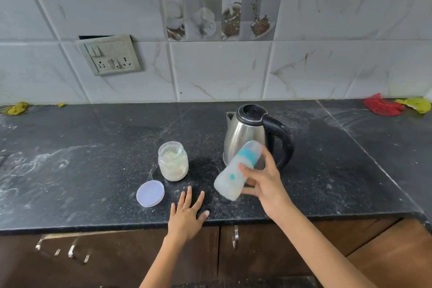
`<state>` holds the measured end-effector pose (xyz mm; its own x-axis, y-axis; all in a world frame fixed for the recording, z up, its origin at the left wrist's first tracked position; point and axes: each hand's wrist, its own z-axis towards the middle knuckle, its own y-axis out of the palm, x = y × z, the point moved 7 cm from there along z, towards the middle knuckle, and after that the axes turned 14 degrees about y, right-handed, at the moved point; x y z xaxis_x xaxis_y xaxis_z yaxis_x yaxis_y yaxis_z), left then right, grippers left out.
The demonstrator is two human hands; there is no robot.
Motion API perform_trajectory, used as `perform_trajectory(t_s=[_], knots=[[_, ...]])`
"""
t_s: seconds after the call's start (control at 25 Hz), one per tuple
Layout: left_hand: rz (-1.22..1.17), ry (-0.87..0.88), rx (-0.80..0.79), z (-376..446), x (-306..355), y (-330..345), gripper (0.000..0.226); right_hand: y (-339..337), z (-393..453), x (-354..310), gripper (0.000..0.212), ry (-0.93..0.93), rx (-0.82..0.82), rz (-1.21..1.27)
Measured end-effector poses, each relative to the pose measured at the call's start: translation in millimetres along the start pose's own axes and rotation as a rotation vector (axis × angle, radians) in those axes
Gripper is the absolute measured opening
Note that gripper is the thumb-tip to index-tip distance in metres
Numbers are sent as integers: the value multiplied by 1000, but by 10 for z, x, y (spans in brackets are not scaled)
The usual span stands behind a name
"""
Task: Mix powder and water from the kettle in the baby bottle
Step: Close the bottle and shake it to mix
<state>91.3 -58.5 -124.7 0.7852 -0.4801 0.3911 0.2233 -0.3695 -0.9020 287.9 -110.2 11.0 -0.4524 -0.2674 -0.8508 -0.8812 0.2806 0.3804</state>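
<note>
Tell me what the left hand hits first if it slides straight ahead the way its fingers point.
The left hand lies flat on the counter, fingers pointing away and slightly right. Straight on is bare counter, passing right of the powder jar; the kettle probably comes first, though depth is unclear.

— What is seen along the back of the black countertop [93,147]?
— A yellow cloth [17,108] is found at the far left, a red cloth [383,106] and another yellow one [417,104] at the far right.
— And on the tiled wall [222,70]?
— A switchboard [111,55] is mounted left; picture tiles of cups [219,0] are set higher. Brown cabinet doors [257,248] are seen below.
</note>
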Motion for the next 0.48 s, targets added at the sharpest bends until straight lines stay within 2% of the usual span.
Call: perform_trajectory(t_s=[0.08,0.24,0.36,0.48], knots=[[19,-4,1,-4,-24,-9,60,70,-16,68,89,25,-59,-62],[17,-1,-6,6,-1,13,59,-43,-4,62,74,31,12,142],[27,-8,-5,9,-41,10,59,93,-41,202,77,84,-47,-23],[19,-4,-4,33,-50,25,60,-39,-16,116,70,34,39,175]])
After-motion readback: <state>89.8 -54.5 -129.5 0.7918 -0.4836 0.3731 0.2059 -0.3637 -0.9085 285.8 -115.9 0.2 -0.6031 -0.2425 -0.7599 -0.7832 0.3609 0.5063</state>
